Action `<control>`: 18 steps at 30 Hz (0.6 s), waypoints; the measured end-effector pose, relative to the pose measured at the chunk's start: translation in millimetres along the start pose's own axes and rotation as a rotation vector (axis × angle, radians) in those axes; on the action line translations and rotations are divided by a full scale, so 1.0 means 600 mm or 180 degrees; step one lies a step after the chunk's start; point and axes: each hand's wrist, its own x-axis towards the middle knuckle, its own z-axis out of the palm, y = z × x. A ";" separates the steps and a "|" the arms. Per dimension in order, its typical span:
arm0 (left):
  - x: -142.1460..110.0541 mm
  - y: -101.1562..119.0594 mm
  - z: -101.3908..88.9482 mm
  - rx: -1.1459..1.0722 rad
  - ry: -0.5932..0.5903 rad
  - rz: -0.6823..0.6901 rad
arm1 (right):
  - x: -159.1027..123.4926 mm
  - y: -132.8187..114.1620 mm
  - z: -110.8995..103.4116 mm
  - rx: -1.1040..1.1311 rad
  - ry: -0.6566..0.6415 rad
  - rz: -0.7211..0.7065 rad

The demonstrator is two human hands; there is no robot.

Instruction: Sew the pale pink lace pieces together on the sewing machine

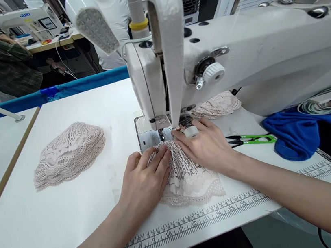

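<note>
The left hand (144, 178), palm down and loosely opened, rested its fingers on the gathered lace piece (192, 182), which lay just in front of the sewing machine (228, 45). The right hand (210, 144) curled beside the machine's head, touching the lace; whether its fingertips pinched, I couldn't tell. A lace stack (69, 154) lay left of the machine, green-handled snips (257, 140) before its arm.

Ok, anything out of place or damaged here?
Nothing looks spilled or damaged. The blue cloth looks untidy, crumpled beside the green-handled snips, apart from the lace piece at the left hand and right hand.
</note>
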 end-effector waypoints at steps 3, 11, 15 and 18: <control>-0.001 0.000 0.001 0.0016 0.0026 0.0005 | 0.005 0.006 0.005 0.0595 0.0017 0.0313; -0.002 0.000 0.005 -0.0076 0.0095 -0.0009 | 0.036 -0.006 0.015 0.1221 -0.0339 0.0841; -0.004 -0.002 0.008 -0.0090 0.0166 -0.0014 | 0.044 -0.008 0.026 0.1306 -0.0466 0.0852; -0.006 -0.003 0.010 -0.0057 0.0200 -0.0005 | 0.040 0.005 0.028 0.0897 -0.0418 0.0481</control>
